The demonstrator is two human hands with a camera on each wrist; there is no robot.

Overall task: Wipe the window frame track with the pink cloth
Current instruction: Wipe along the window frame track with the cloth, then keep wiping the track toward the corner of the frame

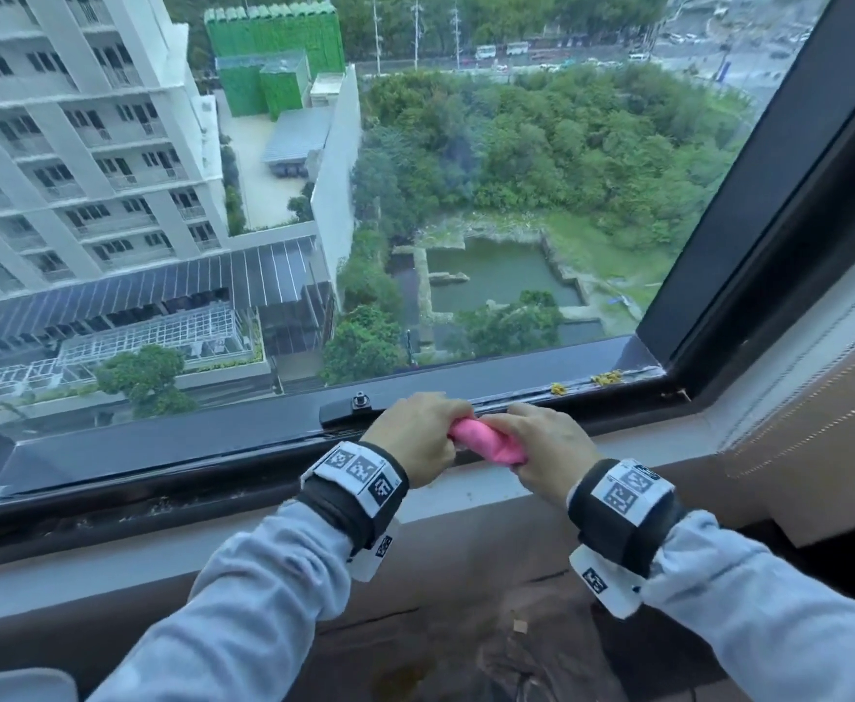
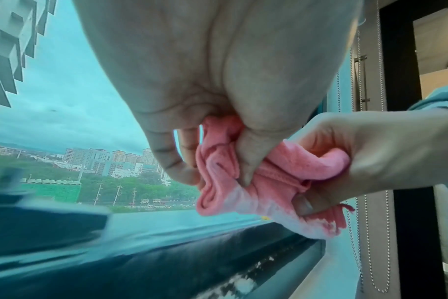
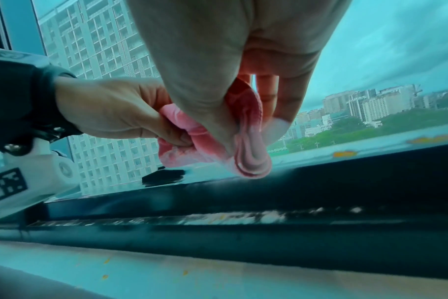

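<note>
Head view: I'm seeing both hands meeting over the bottom rail of the window. My left hand point(image 1: 415, 438) is gripping one end of the bunched pink cloth point(image 1: 486, 440), my right hand point(image 1: 542, 448) is gripping the other end, fingers curled round it on both sides. The cloth is sitting between the two hands, just above the dark window frame track point(image 1: 527, 395). Yellow debris point(image 1: 605, 378) is lying in the track toward the right corner, well apart from the cloth. A black latch knob point(image 1: 360, 400) is sticking up just left of the left hand. Marker-tagged wristbands point(image 1: 359, 473) are showing on both wrists.

Left wrist view: left hand point(image 2: 218, 70) is pinching folds of the pink cloth point(image 2: 256, 182), thumb pressing into it; the right hand point(image 2: 371, 157) is clenching the other side. The cloth is hanging just above the track point(image 2: 218, 252); I can't tell whether it's touching. A bead chain point(image 2: 356, 182) is hanging at the right.

Right wrist view: right hand point(image 3: 230, 60) is holding the folded cloth point(image 3: 248, 145) by its upper part, the left hand point(image 3: 115, 109) is gripping its left end. White grime is streaking the track point(image 3: 218, 219) below.
</note>
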